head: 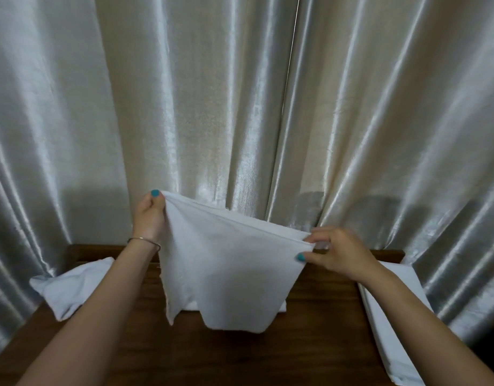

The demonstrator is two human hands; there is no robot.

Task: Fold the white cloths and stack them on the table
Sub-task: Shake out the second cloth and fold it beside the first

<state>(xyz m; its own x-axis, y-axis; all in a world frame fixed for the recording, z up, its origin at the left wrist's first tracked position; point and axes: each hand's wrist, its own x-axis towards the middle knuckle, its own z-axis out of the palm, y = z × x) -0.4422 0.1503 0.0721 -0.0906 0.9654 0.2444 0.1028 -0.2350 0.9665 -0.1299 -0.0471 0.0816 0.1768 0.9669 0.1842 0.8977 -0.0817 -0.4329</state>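
Behind held cloth [226, 263], folded cloth [280, 306] (mostly hidden)

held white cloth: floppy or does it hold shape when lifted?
Likely floppy: the cloth sags between the left hand and right hand, its lower edge hanging unevenly. Probably light, since fingertip pinches at two corners carry it. It would bunch rather than slide if pushed.

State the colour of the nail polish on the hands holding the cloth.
Teal, clearest in the head view on the left hand thumb and right hand thumb pinching the white cloth.
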